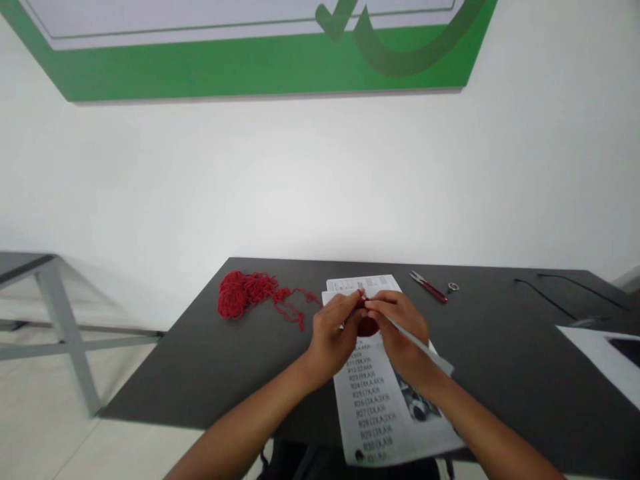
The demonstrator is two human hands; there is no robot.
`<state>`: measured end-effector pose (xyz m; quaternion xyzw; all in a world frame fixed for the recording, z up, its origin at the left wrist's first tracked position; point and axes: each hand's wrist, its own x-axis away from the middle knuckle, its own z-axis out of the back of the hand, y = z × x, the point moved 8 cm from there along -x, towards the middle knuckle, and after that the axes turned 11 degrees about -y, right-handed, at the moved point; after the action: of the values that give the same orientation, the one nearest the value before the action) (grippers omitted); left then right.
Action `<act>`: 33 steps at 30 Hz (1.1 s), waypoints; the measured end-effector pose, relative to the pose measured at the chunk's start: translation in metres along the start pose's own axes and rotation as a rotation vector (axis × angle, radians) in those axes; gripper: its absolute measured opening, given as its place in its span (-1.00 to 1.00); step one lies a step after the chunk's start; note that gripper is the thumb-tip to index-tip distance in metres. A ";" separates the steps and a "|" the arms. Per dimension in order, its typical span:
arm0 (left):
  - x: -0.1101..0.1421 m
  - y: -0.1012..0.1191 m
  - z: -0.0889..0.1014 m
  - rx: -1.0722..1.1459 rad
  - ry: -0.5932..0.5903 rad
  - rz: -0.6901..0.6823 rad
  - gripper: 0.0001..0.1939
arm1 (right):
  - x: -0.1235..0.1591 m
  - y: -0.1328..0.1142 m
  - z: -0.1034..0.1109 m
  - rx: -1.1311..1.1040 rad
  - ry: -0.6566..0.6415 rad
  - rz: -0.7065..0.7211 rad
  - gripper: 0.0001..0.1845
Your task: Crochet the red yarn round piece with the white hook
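Note:
Above a printed pattern sheet, my two hands meet close together. My left hand is closed around a small red crocheted piece, its fingertips pinching the upper edge. Between the fingers of my right hand is a crochet hook, whose long pale handle slants down to the right over the wrist. The hook's tip is at the red work, mostly hidden by fingertips. A strand of red yarn runs from the left toward my left hand.
A tangled ball of red yarn lies at the table's back left. Red-handled scissors and a small metal ring lie behind my right hand. Eyeglasses and a white sheet are on the right. A white wall stands behind.

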<state>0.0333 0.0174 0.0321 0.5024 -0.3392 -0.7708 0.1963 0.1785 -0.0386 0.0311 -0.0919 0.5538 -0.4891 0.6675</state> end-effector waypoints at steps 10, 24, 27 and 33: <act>0.001 -0.039 -0.011 0.586 0.022 0.411 -0.56 | 0.002 -0.020 0.004 0.139 -0.023 0.228 -0.84; -0.008 -0.033 -0.002 0.703 -0.068 0.339 -0.40 | -0.011 -0.009 0.006 -0.342 -0.248 0.042 -0.92; -0.009 -0.033 -0.003 0.802 -0.070 0.381 -0.42 | -0.009 -0.007 0.005 -0.382 -0.264 -0.011 -0.90; -0.007 -0.031 -0.012 1.015 -0.091 0.478 -0.46 | -0.002 0.004 0.002 -0.458 -0.245 -0.121 -0.80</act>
<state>0.0483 0.0390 0.0109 0.4092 -0.7801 -0.4658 0.0843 0.1829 -0.0357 0.0309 -0.3320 0.5589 -0.3751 0.6609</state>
